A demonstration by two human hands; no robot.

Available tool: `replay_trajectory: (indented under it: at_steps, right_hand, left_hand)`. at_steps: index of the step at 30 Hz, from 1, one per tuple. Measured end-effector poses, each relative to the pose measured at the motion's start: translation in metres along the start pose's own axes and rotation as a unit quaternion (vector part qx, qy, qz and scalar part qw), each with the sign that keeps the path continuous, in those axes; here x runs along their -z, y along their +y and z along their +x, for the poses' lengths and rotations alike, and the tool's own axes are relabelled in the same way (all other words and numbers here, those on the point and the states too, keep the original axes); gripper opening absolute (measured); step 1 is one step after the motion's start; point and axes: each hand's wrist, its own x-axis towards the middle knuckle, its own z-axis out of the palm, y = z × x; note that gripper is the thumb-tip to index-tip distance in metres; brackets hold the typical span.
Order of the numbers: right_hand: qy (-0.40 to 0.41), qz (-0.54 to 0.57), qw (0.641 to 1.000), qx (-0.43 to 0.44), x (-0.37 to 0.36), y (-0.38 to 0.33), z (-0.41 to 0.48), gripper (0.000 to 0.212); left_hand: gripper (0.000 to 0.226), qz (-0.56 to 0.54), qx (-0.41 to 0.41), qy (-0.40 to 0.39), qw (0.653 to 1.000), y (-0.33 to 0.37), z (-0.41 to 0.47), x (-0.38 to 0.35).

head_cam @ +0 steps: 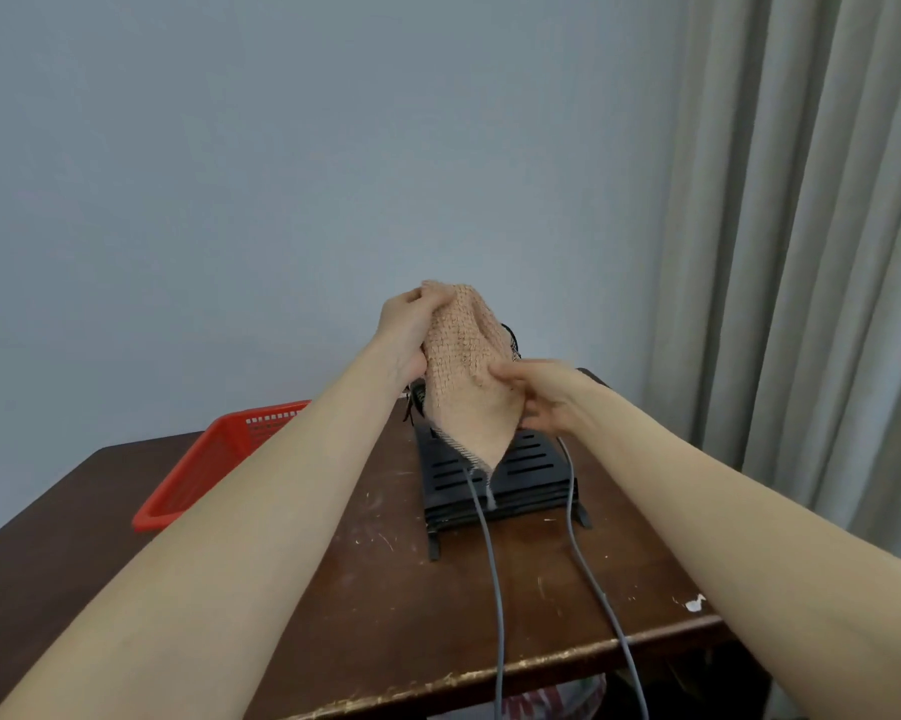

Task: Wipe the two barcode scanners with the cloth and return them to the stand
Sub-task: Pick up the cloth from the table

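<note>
A pale wall [282, 148] is filling the far side of the scene, and a grey curtain [801, 252] is hanging down the right. A dark brown bench [334, 615], scratched and chipped along its near edge, is carrying the things. A red basket [188, 475] is lying on the left of the bench, partly hidden behind the left forearm. A black slotted stand [531, 459] is sitting near the middle, toward the far edge.

Both arms are reaching forward and holding a peach cloth [464, 366] up over the stand, its lower corner hanging down onto the slots. The left hand [404, 335] is gripping the top of the cloth, fingers curled into the fabric. The right hand [541, 402] is pinching the cloth's lower right side.

A scanner [510, 336] is wrapped inside the cloth, with only small black parts peeking out at the edges. Whether the second scanner is there too cannot be told. Two grey cables [492, 563] are trailing from under the cloth across the stand and over the near edge of the bench.
</note>
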Motion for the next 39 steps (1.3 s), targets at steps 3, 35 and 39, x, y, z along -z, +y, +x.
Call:
replay_trajectory:
  at_steps: [3, 35, 39]
  right_hand:
    - [0.041, 0.041, 0.997, 0.058, 0.001, -0.006, 0.004, 0.056]
    - [-0.031, -0.175, 0.976, 0.126, -0.134, -0.013, 0.012, 0.03]
    - [-0.108, -0.109, 0.985, 0.082, -0.157, 0.005, 0.023, 0.052]
  left_hand:
    - [0.04, 0.065, -0.027, 0.033, 0.997, -0.004, 0.005, 0.018]
    - [0.016, 0.28, 0.007, 0.047, 0.959, 0.014, -0.009, 0.124]
    - [0.038, 0.216, 0.049, 0.0, 0.975, 0.013, -0.009, 0.129]
